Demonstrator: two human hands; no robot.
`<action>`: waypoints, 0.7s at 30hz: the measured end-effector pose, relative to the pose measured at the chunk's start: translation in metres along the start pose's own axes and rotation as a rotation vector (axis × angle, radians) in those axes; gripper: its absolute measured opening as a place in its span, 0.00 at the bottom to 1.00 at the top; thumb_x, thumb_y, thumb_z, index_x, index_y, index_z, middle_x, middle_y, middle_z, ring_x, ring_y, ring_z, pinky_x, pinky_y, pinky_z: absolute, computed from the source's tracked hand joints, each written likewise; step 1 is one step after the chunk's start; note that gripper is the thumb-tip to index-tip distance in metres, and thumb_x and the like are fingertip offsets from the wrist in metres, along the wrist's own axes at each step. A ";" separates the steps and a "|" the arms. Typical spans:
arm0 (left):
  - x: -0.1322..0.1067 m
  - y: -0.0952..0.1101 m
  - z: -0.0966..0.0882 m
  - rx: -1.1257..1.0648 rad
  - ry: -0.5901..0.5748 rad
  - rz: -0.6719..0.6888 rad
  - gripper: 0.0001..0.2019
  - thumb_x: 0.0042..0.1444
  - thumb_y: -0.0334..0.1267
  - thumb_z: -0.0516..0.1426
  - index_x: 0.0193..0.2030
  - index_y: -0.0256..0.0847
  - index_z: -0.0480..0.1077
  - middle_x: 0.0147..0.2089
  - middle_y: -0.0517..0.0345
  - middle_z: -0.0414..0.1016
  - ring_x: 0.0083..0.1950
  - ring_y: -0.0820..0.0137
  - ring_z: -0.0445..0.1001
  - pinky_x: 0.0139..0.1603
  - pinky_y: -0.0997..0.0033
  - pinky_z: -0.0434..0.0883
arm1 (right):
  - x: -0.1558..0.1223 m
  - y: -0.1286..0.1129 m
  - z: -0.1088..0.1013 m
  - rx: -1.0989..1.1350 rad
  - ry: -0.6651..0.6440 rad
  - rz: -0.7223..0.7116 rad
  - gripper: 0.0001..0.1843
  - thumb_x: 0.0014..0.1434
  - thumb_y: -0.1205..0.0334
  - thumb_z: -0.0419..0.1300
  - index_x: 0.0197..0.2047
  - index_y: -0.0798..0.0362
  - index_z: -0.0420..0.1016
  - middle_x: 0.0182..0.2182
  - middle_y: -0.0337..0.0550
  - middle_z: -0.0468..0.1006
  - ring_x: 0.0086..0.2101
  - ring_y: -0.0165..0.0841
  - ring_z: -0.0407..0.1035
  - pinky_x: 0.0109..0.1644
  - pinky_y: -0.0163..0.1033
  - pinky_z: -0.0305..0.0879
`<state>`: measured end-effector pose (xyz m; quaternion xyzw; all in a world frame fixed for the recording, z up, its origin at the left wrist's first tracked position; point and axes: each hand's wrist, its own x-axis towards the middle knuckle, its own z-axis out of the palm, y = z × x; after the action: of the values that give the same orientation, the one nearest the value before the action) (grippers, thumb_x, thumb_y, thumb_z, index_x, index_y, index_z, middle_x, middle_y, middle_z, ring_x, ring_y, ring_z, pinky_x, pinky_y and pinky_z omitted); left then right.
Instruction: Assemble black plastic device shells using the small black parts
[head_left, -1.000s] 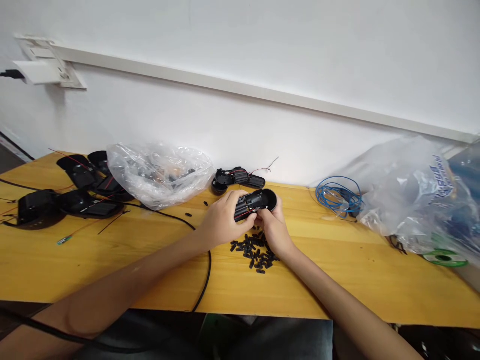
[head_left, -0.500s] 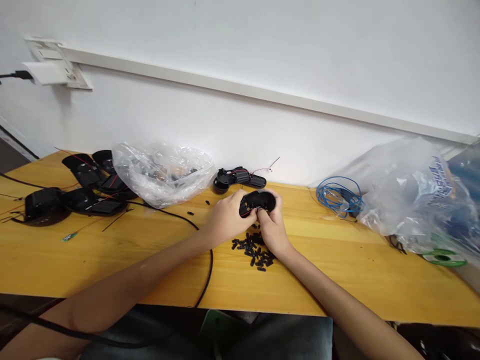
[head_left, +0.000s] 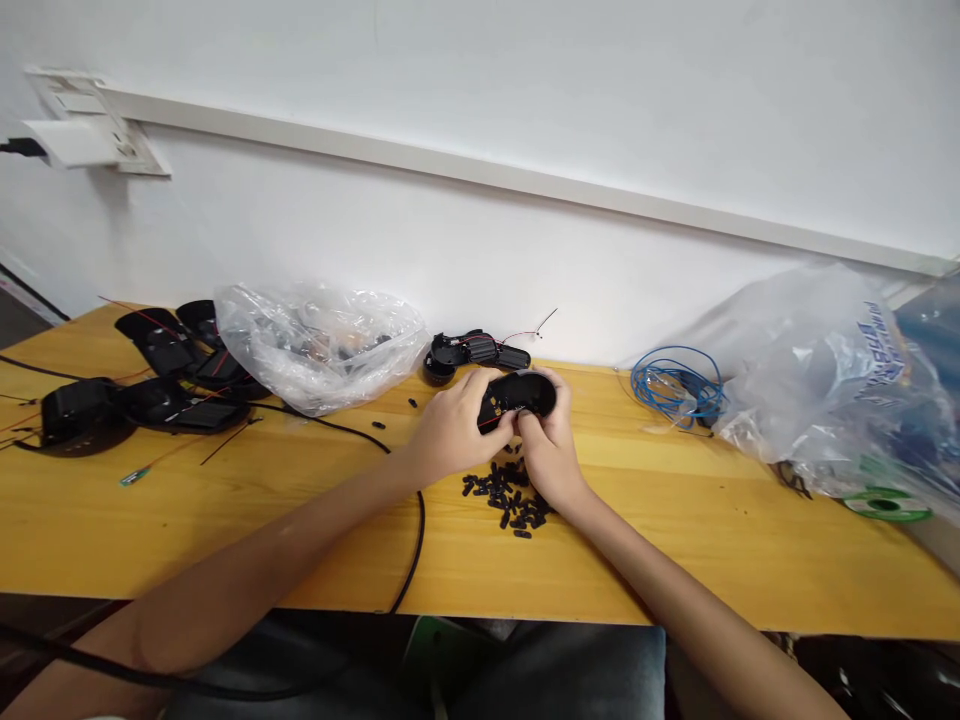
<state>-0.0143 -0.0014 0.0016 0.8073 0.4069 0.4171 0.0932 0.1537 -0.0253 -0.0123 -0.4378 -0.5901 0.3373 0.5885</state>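
Between my two hands is a black hollow plastic shell (head_left: 517, 392), its open side towards me, with small gold-coloured parts inside. My left hand (head_left: 454, 425) grips its left end, thumb at the lower edge. Around the right end my right hand (head_left: 551, 435) is wrapped, its thumb pressed on the inner lower edge; whatever lies under the thumb is hidden. Just below, on the table (head_left: 300, 540), lies a pile of small black plastic pieces (head_left: 514, 497). Behind the hands sits another black shell (head_left: 476, 352) with thin red and black wires.
Several black shells with wires (head_left: 150, 390) lie at the left, beside a clear plastic bag (head_left: 322, 345). A black cable (head_left: 420, 540) crosses the table left of the pile. To the right are a blue wire coil (head_left: 675, 388), a printed plastic bag (head_left: 832, 380) and a green spool (head_left: 889, 504).
The shell is tilted slightly more towards me, and its right end has shifted a little up and right with my right hand. Both hands keep hold of it. The camera view has moved slightly.
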 end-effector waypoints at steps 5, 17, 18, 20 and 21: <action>-0.004 -0.005 -0.010 0.139 -0.004 0.264 0.30 0.63 0.42 0.62 0.71 0.37 0.65 0.60 0.39 0.81 0.58 0.48 0.84 0.58 0.50 0.83 | -0.002 -0.001 -0.016 0.197 -0.219 0.178 0.41 0.63 0.55 0.61 0.77 0.36 0.54 0.70 0.44 0.67 0.64 0.47 0.68 0.64 0.55 0.77; -0.005 -0.011 -0.017 -0.033 -0.077 0.212 0.24 0.64 0.42 0.63 0.66 0.42 0.72 0.55 0.46 0.85 0.53 0.54 0.87 0.55 0.55 0.84 | -0.006 0.009 -0.021 0.264 -0.279 0.244 0.35 0.63 0.50 0.65 0.70 0.36 0.60 0.65 0.45 0.69 0.66 0.48 0.66 0.70 0.60 0.71; -0.005 -0.011 -0.017 -0.055 -0.081 0.195 0.23 0.64 0.42 0.64 0.65 0.42 0.73 0.55 0.46 0.85 0.53 0.54 0.87 0.55 0.55 0.84 | -0.005 0.008 -0.021 0.261 -0.290 0.248 0.35 0.64 0.50 0.65 0.71 0.36 0.59 0.65 0.45 0.69 0.65 0.48 0.66 0.70 0.60 0.72; -0.005 -0.010 -0.017 -0.089 -0.080 0.163 0.22 0.64 0.42 0.64 0.63 0.42 0.74 0.54 0.46 0.85 0.52 0.55 0.86 0.54 0.55 0.83 | -0.003 0.006 -0.021 0.253 -0.329 0.231 0.36 0.67 0.49 0.65 0.73 0.36 0.58 0.66 0.45 0.70 0.65 0.48 0.67 0.69 0.60 0.72; -0.004 -0.009 -0.018 -0.105 -0.075 0.147 0.22 0.64 0.43 0.64 0.63 0.42 0.73 0.55 0.46 0.85 0.53 0.55 0.86 0.54 0.55 0.83 | -0.002 0.004 -0.021 0.249 -0.345 0.201 0.35 0.68 0.49 0.66 0.73 0.36 0.58 0.66 0.45 0.70 0.66 0.47 0.67 0.71 0.61 0.71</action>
<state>-0.0341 -0.0022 0.0059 0.8441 0.3202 0.4130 0.1198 0.1746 -0.0279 -0.0155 -0.3544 -0.5893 0.5342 0.4917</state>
